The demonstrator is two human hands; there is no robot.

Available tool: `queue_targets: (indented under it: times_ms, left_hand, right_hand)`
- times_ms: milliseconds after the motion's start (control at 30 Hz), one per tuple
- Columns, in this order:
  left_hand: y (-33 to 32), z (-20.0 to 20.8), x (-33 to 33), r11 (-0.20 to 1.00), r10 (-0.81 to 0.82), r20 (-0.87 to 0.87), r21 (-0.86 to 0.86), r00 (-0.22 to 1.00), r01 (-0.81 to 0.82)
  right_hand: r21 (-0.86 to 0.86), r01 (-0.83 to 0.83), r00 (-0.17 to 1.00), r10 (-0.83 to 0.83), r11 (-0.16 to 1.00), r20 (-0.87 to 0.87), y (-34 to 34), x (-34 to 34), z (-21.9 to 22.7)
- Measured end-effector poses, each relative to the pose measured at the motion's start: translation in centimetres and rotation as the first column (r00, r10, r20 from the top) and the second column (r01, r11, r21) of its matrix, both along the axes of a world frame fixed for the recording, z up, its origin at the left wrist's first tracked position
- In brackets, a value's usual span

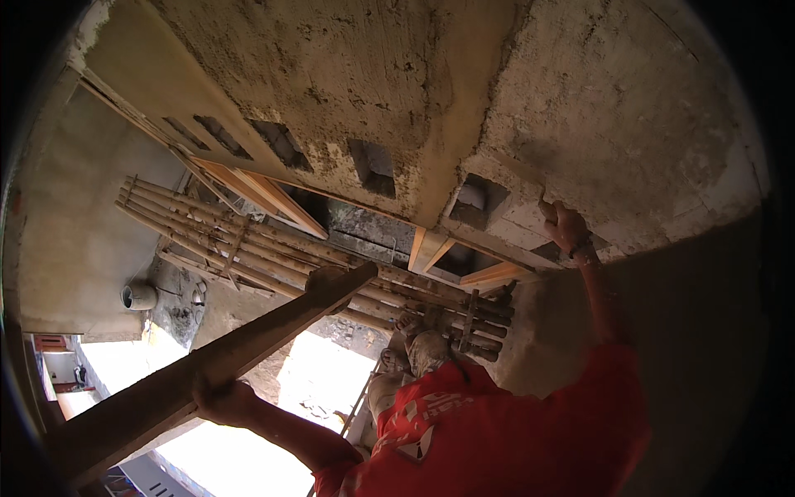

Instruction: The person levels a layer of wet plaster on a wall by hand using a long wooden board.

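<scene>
Up at the right, my right hand (566, 229) is closed round the handle of a trowel (522, 171). Its flat blade lies against or very near the rough plastered wall (596, 99), beside a square opening (478, 201). At the lower left, my left hand (225, 402) wraps round the edge of a long wooden board (207, 364), which slants from the lower left up to the middle. A rounded dark lump (325, 282) shows at the board's far end; I cannot tell what it is.
Lashed bamboo poles (224, 236) form a platform below, with my feet (402, 331) on or close to it. Several square openings pierce the wall above wooden frames (273, 203). A bucket (139, 296) stands at the left. Bright light washes out the floor below.
</scene>
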State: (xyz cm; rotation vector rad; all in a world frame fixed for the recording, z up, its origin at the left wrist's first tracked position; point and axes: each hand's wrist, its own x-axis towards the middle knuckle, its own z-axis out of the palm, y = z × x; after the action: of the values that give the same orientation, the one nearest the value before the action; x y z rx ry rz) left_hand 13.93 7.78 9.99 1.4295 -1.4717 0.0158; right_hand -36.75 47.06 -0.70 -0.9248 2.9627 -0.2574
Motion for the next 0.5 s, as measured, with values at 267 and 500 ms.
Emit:
queue_targets:
  times_ms: [267,500]
  left_hand:
    - [-1.3,-2.6,1.5,0.965,-0.229,-0.646,-0.053,0.728,0.256]
    - [-0.7,-4.8,2.7,0.915,-0.376,-0.754,-0.209,0.539,0.346]
  right_hand:
    - [-0.394,-0.095,0.993,0.06,0.914,-0.099,-1.7,1.0,4.5]
    - [0.271,-0.095,0.954,0.01,0.958,0.299,3.3,7.2,-12.4]
